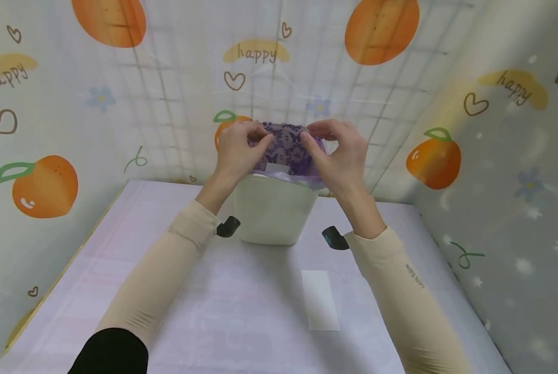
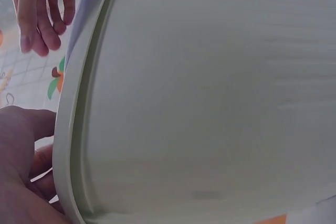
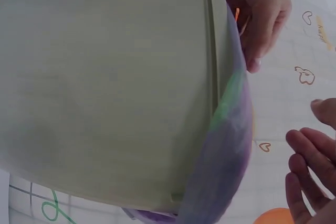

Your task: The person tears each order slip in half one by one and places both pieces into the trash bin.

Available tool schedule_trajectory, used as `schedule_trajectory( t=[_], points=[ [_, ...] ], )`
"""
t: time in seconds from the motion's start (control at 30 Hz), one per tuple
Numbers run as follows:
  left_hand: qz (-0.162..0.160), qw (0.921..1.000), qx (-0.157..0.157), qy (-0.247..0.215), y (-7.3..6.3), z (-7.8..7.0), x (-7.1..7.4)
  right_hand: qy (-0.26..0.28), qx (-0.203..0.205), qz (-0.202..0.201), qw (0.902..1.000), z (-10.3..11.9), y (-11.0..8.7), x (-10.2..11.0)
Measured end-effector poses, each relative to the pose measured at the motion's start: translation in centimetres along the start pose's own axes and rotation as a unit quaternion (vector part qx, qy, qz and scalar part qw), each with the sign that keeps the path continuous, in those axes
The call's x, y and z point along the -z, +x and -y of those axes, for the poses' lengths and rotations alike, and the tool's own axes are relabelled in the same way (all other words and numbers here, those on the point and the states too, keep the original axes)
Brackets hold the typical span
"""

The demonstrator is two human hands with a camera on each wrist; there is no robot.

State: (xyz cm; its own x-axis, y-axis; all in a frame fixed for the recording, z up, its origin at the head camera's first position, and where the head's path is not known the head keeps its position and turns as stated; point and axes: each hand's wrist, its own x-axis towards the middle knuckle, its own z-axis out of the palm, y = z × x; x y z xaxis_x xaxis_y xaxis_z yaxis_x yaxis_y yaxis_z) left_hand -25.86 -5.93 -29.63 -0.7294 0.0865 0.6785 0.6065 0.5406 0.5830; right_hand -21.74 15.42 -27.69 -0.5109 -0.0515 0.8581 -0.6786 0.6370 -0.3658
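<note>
A pale green bin (image 1: 274, 213) stands upright on the table. A thin purple bag (image 3: 220, 156) overlaps its rim, with a greenish tint at one spot. Within the mouth shows a dark purple floral pattern (image 1: 288, 148) with a small white patch low on it. My left hand (image 1: 239, 148) is at the left side of the rim, fingers loosely bent and partly hidden behind the edge in the left wrist view. At the right side, my right hand (image 1: 339, 150) has thumb and fingers spread; the right wrist view shows these fingers (image 3: 312, 156) relaxed, apart from the bag.
A white rectangular card (image 1: 321, 301) lies on the white-covered table (image 1: 241, 311) in front of the bin, toward the right. Behind stands a printed curtain (image 1: 190, 104) with oranges and hearts, over a wire grid. Another curtain side (image 1: 517, 208) runs along the right.
</note>
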Motion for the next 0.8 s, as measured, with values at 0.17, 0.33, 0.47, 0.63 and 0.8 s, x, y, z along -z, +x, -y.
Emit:
schedule_trajectory(
  t=[0.17, 0.33, 0.47, 0.63, 0.8],
  points=[
    [-0.002, 0.9999, -0.007, -0.014, -0.5, 0.3, 0.3, 0.006, 0.016, -0.019, 0.9997, 0.3, -0.6, 0.1],
    [0.007, 0.9997, -0.015, -0.017, -1.1, 0.4, 0.3, 0.019, 0.033, -0.053, 0.9979, 0.7, -1.3, 0.1],
    [0.012, 0.9996, -0.018, -0.019, -1.7, 0.4, 0.2, 0.030, 0.033, -0.065, 0.9969, 0.6, -2.0, 0.1],
    [-0.002, 0.9988, -0.025, -0.041, -2.8, 0.5, 0.1, 0.033, 0.036, -0.078, 0.9957, 0.5, -3.0, 0.0],
    [-0.029, 0.9968, -0.046, -0.060, -3.7, 0.5, -0.1, 0.031, 0.046, -0.085, 0.9948, 0.9, -3.8, 0.2]
  ],
)
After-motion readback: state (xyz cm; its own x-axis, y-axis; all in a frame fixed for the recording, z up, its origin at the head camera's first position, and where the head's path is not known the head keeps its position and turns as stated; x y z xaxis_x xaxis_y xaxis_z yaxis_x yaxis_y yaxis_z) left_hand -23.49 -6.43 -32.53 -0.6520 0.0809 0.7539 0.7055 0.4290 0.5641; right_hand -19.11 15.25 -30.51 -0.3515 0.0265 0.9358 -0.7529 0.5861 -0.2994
